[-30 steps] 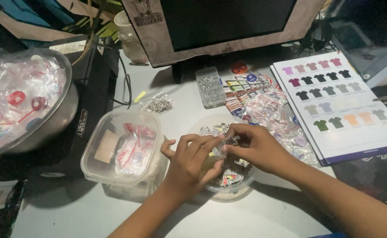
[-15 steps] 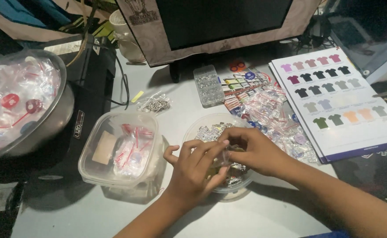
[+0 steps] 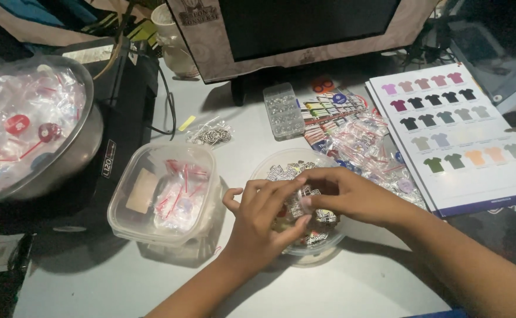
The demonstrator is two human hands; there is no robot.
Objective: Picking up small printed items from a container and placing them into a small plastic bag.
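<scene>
**Fingers meet over a round tub of small printed pieces**

Fingertips (image 3: 303,203) of both hands are pinched together over the middle of the round clear tub (image 3: 281,168); something small seems to be caught between them, but what it is cannot be told. Left hand (image 3: 264,221) comes in from the near side, its thumb sticking out to the left. Right hand (image 3: 352,194) comes in from the right, curled over the tub's right half.

Largest thing in view is the dark monitor (image 3: 305,29) at the far edge of the grey table (image 3: 93,288). A big metal bowl (image 3: 84,141) full of small clear bags sits at the far left, on a black machine (image 3: 122,129). At the right lies a colour chart (image 3: 458,135) showing rows of little shirts. A square clear box (image 3: 164,194) holding red-striped bags stands just left of the tub. Between tub and chart is a heap of small packets (image 3: 364,141). Farther off are a small clear bead case (image 3: 283,110) and a bag of metal rings (image 3: 211,134)
</scene>
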